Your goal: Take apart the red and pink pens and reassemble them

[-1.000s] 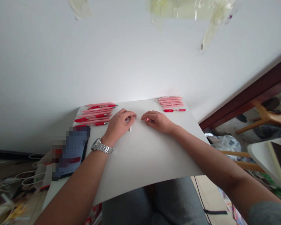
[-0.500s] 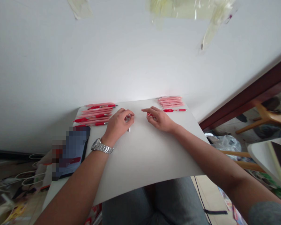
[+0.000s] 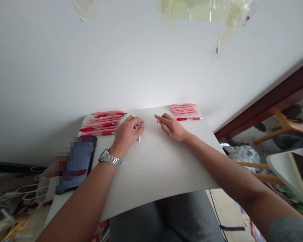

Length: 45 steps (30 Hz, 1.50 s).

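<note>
My left hand (image 3: pixel 128 131), wearing a metal-band watch, is closed in a pinch around a thin clear-and-white pen part (image 3: pixel 138 138). Its lower end pokes out beneath the thumb, and the fingers hide the rest. Across from it, my right hand (image 3: pixel 173 127) is closed on a short red pen part (image 3: pixel 158 121) whose end shows by the fingertips; the index finger points left. To the left lies a group of pink and red pens (image 3: pixel 103 122). Beyond my right hand are a stack of pink pens (image 3: pixel 183 109) and a single red pen (image 3: pixel 189 118).
The white table (image 3: pixel 156 174) stands against a white wall with yellowed tape (image 3: pixel 192 10). A tablet-like device (image 3: pixel 82 161) lies at the table's left edge, partly blurred out. Cables (image 3: pixel 22 191) run on the floor at left; a wooden stool (image 3: pixel 285 127) is at right.
The fingers of my right hand have closed in more around the red part and shifted slightly. My left hand stays almost in place.
</note>
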Each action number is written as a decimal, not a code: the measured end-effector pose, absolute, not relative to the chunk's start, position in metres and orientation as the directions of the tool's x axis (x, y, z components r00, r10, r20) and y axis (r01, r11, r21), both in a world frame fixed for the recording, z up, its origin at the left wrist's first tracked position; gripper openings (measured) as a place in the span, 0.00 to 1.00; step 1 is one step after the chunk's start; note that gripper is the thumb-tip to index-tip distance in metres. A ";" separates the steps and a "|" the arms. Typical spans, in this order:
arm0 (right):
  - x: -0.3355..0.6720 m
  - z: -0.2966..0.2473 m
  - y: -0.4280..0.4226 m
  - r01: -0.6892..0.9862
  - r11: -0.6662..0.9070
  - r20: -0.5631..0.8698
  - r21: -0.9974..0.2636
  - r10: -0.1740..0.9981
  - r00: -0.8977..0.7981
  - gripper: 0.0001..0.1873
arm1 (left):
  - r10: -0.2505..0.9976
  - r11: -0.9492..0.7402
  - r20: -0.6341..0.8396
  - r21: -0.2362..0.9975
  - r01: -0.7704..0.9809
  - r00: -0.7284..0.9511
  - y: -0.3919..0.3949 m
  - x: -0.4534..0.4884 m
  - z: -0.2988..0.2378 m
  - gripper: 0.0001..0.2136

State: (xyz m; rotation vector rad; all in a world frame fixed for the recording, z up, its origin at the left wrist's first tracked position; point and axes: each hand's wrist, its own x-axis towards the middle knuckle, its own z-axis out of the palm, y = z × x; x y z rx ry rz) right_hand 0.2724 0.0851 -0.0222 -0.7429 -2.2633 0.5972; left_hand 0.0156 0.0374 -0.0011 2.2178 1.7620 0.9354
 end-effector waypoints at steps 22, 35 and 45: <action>0.266 -0.021 0.078 0.272 0.670 0.474 -0.691 0.704 -0.529 0.14 | 0.780 -0.583 0.569 0.513 0.630 0.260 0.033 0.026 -0.001 0.08; 0.266 -0.021 0.077 0.285 0.686 0.483 -0.670 0.694 -0.534 0.12 | 0.788 -0.582 0.534 0.486 0.652 0.306 0.032 0.028 0.002 0.03; 0.267 -0.024 0.088 0.363 0.566 0.446 -0.740 0.817 -0.365 0.11 | 0.804 -0.522 0.571 0.542 0.659 0.167 0.038 0.023 -0.004 0.03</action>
